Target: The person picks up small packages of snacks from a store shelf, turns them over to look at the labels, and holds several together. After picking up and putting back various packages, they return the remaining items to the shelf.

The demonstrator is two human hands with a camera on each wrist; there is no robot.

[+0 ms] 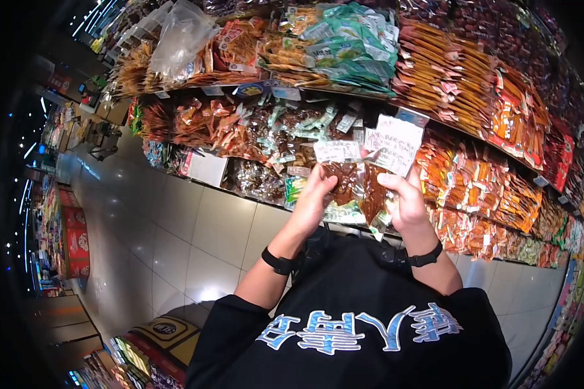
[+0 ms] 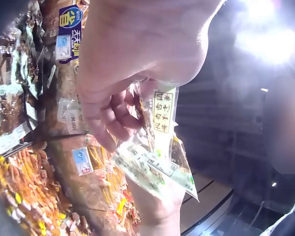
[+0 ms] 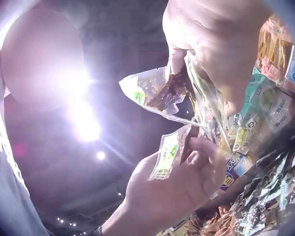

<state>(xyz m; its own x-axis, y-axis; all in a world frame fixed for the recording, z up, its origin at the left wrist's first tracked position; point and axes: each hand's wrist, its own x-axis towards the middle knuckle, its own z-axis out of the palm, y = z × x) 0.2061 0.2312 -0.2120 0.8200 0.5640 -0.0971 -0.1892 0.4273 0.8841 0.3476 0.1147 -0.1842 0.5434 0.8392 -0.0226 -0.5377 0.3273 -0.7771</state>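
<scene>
In the head view my left hand (image 1: 313, 198) pinches a clear packet of dark brown food (image 1: 345, 185) at its left side. Close beside it, my right hand (image 1: 409, 204) grips more clear packets, one with brown food (image 1: 374, 194), thumb on top. The left wrist view shows my left hand (image 2: 137, 54) curled round a packet with a pale printed label (image 2: 162, 112); below are the right hand's packets (image 2: 150, 169). From the right wrist, the right hand (image 3: 219, 44) holds a packet with a pointed corner (image 3: 157, 91) above the left hand (image 3: 169, 189). The palms hide parts of the packets.
Shelves of bagged snacks (image 1: 331, 48) stand in front, with a lower tier (image 1: 477, 185) at right. White handwritten signs (image 1: 396, 142) stand behind the packets. Tiled floor (image 1: 191, 223) lies at left, with a red display (image 1: 76, 233) beyond.
</scene>
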